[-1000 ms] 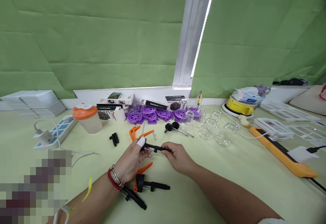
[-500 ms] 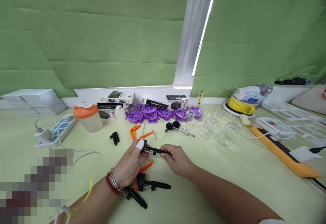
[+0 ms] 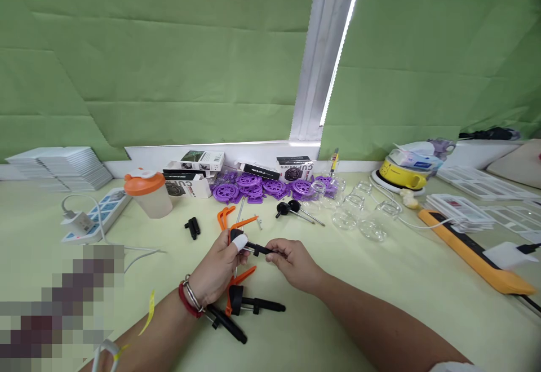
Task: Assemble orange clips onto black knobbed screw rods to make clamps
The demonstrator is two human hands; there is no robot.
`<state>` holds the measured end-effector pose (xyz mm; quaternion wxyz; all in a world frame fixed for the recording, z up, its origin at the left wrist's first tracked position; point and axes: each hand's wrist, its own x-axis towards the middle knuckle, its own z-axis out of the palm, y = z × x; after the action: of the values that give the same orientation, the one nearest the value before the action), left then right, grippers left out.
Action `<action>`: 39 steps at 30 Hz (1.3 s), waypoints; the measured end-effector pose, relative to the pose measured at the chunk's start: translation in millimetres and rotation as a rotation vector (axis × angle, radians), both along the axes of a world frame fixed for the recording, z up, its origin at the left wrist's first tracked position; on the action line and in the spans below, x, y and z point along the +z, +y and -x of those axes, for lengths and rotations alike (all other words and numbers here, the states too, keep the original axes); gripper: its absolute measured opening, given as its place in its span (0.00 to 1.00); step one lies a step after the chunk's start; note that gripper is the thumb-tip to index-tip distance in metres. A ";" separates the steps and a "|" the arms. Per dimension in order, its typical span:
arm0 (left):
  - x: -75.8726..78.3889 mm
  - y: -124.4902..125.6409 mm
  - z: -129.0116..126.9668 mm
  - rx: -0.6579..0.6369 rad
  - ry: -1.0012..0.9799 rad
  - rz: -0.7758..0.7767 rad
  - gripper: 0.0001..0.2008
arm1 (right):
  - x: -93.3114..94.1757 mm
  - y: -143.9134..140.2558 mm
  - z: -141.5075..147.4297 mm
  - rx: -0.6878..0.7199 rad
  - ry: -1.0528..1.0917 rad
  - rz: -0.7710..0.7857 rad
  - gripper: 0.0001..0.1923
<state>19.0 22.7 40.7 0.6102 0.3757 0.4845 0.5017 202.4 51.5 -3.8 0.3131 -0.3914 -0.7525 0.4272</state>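
Both hands [image 3: 257,262] grip black clamp part [image 3: 253,247], long axis running left-right.

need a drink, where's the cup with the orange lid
In the head view the cup with the orange lid stands on the table's far left, between the white power strip and the printed boxes.

Left hand [image 3: 217,268] and right hand [image 3: 293,262] meet, fingers pinched closed.

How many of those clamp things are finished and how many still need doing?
One orange and black clamp lies on the table near the wrists, looking put together. The left hand and right hand hold a black clamp piece between them. Loose orange pieces and black knobbed rods wait beyond.
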 end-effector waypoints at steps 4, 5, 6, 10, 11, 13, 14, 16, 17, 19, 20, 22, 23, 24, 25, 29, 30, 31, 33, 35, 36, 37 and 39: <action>-1.7 0.9 0.5 -0.011 0.049 -0.034 0.12 | -1.0 -0.8 -0.3 0.003 0.023 0.026 0.07; -2.3 1.1 0.5 -0.006 0.064 -0.036 0.11 | -0.9 -1.2 0.0 -0.005 0.013 0.011 0.07; -2.8 1.2 0.4 0.004 0.082 -0.035 0.11 | -0.8 -1.6 0.6 -0.013 0.000 -0.009 0.07; -4.4 2.1 1.5 0.056 0.128 -0.015 0.16 | 2.5 -3.1 6.3 -0.030 -0.037 -0.096 0.07; -4.8 2.9 2.5 0.069 0.124 -0.007 0.18 | 4.0 -3.5 8.6 -0.029 -0.044 -0.114 0.07; -5.3 5.5 5.8 0.096 0.103 -0.001 0.19 | 7.7 -4.2 13.7 -0.027 -0.052 -0.145 0.07; -5.4 7.1 7.8 0.108 0.090 -0.005 0.20 | 9.4 -4.5 16.5 -0.028 -0.053 -0.157 0.07; -5.3 10.3 11.7 0.124 0.058 -0.020 0.20 | 11.8 -4.3 22.2 -0.042 -0.049 -0.170 0.07; -5.0 11.7 13.3 0.132 0.043 -0.026 0.20 | 12.0 -3.9 25.0 -0.051 -0.047 -0.175 0.07; -4.4 13.9 15.8 0.149 0.026 -0.024 0.21 | 10.7 -2.5 29.8 -0.068 -0.047 -0.183 0.07; -4.0 14.7 16.8 0.158 0.024 -0.020 0.21 | 9.3 -1.6 31.7 -0.071 -0.046 -0.184 0.07; -2.8 16.4 19.3 0.169 0.021 -0.020 0.21 | 6.3 -0.5 34.1 -0.072 -0.034 -0.167 0.10; -2.0 17.6 21.3 0.176 0.020 -0.023 0.21 | 5.2 -0.6 34.5 -0.091 -0.025 -0.164 0.13; -0.7 19.3 23.9 0.189 0.017 -0.028 0.21 | 4.7 -1.6 34.5 -0.132 -0.018 -0.176 0.17; 0.8 21.4 27.3 0.208 0.013 -0.033 0.21 | 5.1 -3.5 34.1 -0.196 -0.016 -0.208 0.20; 9.7 32.1 45.7 0.331 -0.025 -0.086 0.20 | 12.1 -22.2 36.3 -0.266 -0.146 -0.443 0.19; 11.9 34.4 50.0 0.360 -0.033 -0.108 0.19 | 14.0 -28.9 39.6 -0.161 -0.208 -0.485 0.19; 13.9 36.2 53.5 0.376 -0.041 -0.125 0.19 | 15.4 -35.5 44.4 -0.021 -0.272 -0.517 0.22; 16.6 38.0 57.6 0.390 -0.048 -0.151 0.18 | 16.2 -47.0 58.4 0.199 -0.370 -0.558 0.30; 17.2 38.2 58.2 0.381 -0.052 -0.162 0.18 | 14.5 -54.3 74.9 0.296 -0.439 -0.589 0.35; 16.7 38.0 57.7 0.380 -0.051 -0.161 0.17 | 13.1 -56.1 82.4 0.320 -0.471 -0.602 0.35; 15.9 37.8 56.9 0.382 -0.049 -0.156 0.17 | 11.7 -56.9 88.4 0.335 -0.503 -0.608 0.34; 13.5 37.7 55.4 0.386 -0.035 -0.135 0.16 | 9.3 -56.4 93.1 0.350 -0.560 -0.600 0.30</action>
<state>-36.4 60.4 54.2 0.4848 0.3071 0.5021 0.6470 109.3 -4.9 5.4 0.1198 -0.2505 -0.9539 0.1143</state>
